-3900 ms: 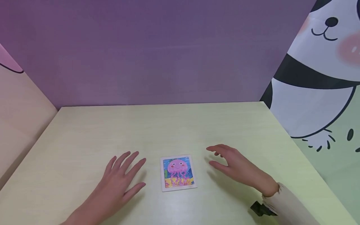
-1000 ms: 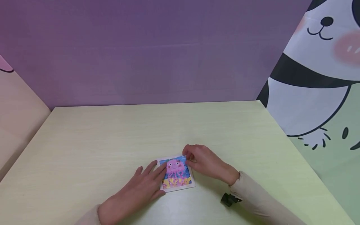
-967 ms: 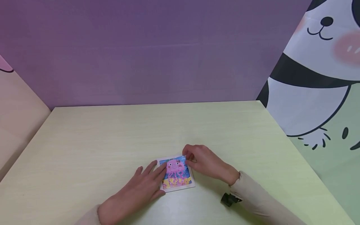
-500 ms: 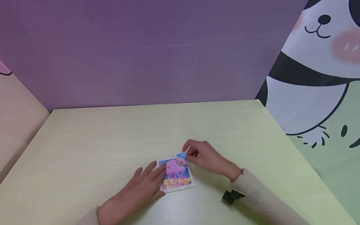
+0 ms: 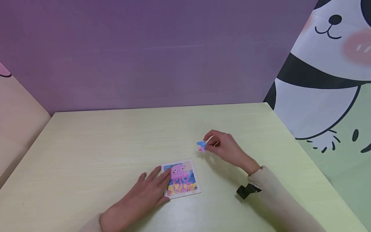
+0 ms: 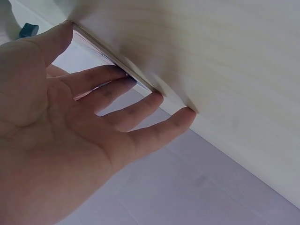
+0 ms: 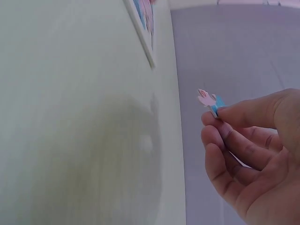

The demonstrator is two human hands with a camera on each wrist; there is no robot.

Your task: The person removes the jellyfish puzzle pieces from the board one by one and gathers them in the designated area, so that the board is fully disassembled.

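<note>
A small jigsaw puzzle with a pink jellyfish picture (image 5: 182, 182) lies in its pale frame on the table; its upper right corner shows a bare patch. My left hand (image 5: 145, 195) rests on the left side of it, fingers spread and fairly straight, some tips over the picture and the thumb at the lower edge. Up and to the right of the puzzle, my right hand (image 5: 227, 148) pinches a blue and pink puzzle piece (image 5: 201, 146) between thumb and forefinger. In the right wrist view this puzzle piece (image 7: 209, 99) is held off the table, its other fingers curled below.
The pale wooden table (image 5: 116, 138) runs back to a purple wall (image 5: 162, 58). At the right is a wall with a panda drawing (image 5: 321, 106). A black wrist camera (image 5: 247, 190) sits under the right sleeve.
The right hand has lifted the corner piece out of the puzzle and carried it up and to the right. The left hand came onto the puzzle earlier and has stayed there.
</note>
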